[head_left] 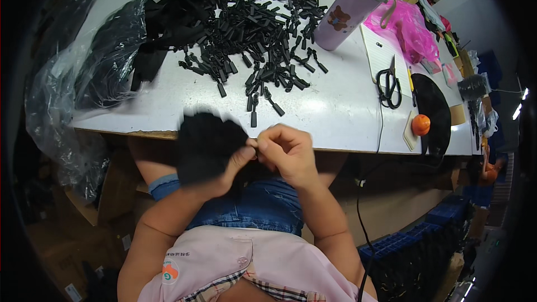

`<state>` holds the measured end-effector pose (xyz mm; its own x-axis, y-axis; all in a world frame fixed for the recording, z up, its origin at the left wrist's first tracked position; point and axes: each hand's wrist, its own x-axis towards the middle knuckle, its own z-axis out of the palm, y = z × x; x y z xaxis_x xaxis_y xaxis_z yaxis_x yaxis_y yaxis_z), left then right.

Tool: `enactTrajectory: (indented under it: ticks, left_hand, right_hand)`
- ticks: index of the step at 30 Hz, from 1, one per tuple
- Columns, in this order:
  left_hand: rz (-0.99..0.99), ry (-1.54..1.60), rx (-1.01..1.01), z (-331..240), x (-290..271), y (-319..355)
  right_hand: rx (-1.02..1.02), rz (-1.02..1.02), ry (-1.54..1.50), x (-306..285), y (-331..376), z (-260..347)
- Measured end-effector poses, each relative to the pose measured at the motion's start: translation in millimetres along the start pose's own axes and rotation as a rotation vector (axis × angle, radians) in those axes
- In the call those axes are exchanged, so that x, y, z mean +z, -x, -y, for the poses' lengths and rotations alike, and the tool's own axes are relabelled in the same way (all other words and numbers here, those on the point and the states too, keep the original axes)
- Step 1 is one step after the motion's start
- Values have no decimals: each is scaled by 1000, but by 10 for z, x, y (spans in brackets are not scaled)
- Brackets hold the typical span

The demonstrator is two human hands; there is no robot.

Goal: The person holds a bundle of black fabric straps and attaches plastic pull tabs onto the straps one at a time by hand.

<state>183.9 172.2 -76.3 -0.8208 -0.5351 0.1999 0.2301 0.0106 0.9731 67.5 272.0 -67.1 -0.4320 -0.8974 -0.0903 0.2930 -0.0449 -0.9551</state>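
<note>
OK so I'm using the big heap of black cord pulls [246, 36] as the landmark here. It's spread over the white tabletop [335, 100], with a few strays on the near side.

Nearer the body than the heap, just off the table edge, both hands are up in front of the lap. Left hand [236, 165] is clamped on a bunched black fabric piece [206, 142], which is pretty blurred, so I can't make out its shape. Right hand [288, 154] has thumb and fingers pinched together right by the left thumb; can't tell what's between them, too small.

Left of the heap there's a clear plastic bag [112, 56] with dark stuff in it, hanging partly over the edge. Right of the heap, super close, stands a lilac bottle [355, 11]. Farther right of the heap: an open notebook [372, 45], black-handled scissors [390, 86] partly on it, a bright pink bag [408, 31], a curved black piece [433, 112] and a round orange fruit [420, 125].
</note>
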Motion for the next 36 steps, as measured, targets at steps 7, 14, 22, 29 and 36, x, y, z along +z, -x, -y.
enactTrajectory:
  ticks: [7,14,22,29,36]
  left_hand:
    - [-112,568,-351,65,-4,-37]
    - [-161,317,-314,110,28,-50]
    - [-122,29,-151,143,119,-93]
    - [-132,0,-80,126,177,-113]
    - [-91,-158,4,171,165,-111]
  right_hand:
    - [-668,-461,1587,-321,-457,-35]
    - [-537,-490,1066,-377,-338,-12]
    - [-209,-112,199,-220,-94,60]
    - [-386,-39,610,-199,-22,99]
    - [-562,-9,794,-200,-14,86]
